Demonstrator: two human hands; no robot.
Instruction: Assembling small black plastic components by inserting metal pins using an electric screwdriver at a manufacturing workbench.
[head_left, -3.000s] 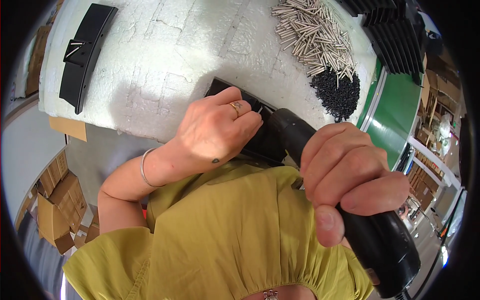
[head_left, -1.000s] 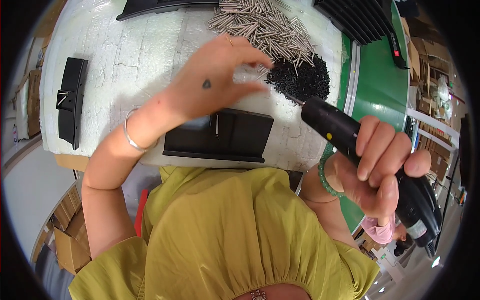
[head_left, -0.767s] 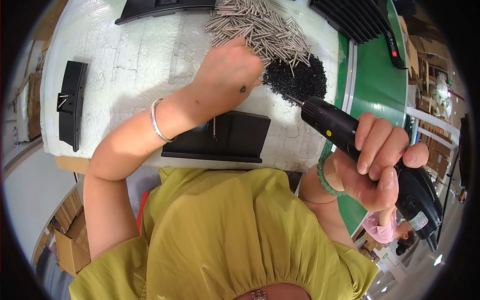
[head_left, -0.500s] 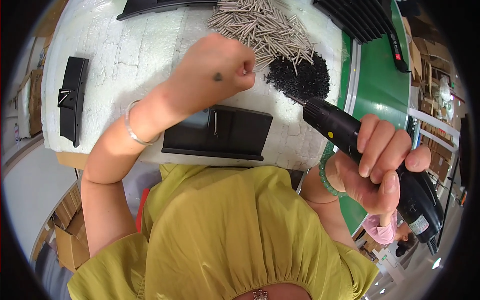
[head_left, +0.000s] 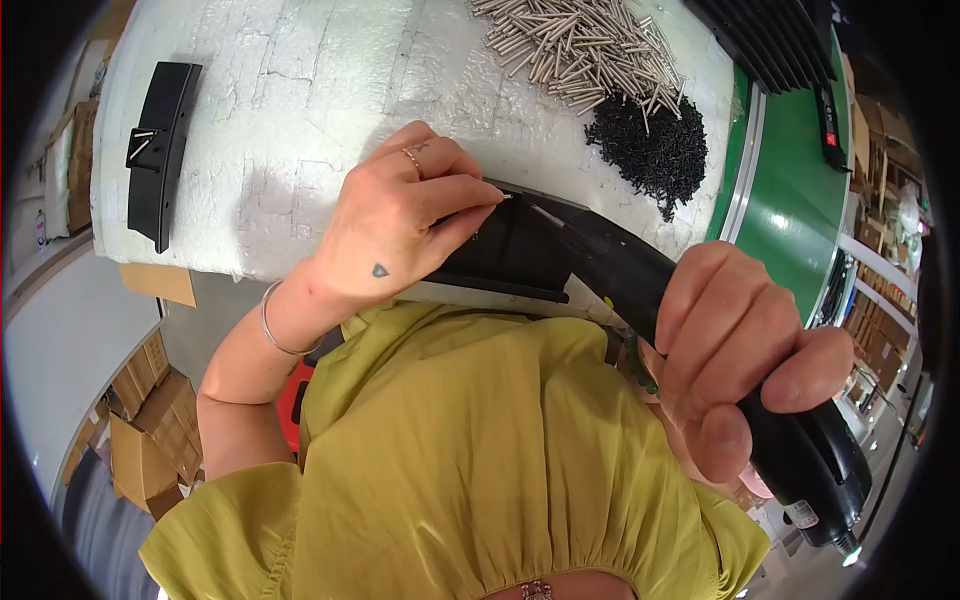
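Note:
A black corded-style electric screwdriver [head_left: 622,258] is gripped in my right hand [head_left: 735,335], its bit pointing up and left. Over the black panel [head_left: 505,255] at the table's near edge, my left hand [head_left: 400,220] pinches a small silver pin [head_left: 507,196] between thumb and forefinger. The bit's tip is close to those fingertips; whether it touches the pin I cannot tell. Both my left hand and the screwdriver cover much of the panel. Beyond them lie a pile of silver pins [head_left: 590,50] and a heap of small black screws [head_left: 655,150].
Another black part [head_left: 163,155] with silver pins on it lies on the white padded table [head_left: 270,130] at the left. Ribbed black parts [head_left: 765,45] stand at the far right, by a green surface [head_left: 795,180]. Cardboard boxes [head_left: 150,440] are at the lower left.
My left hand has come down from near the piles to the panel. The screwdriver's bit has swung from beside the black screws to my left fingertips.

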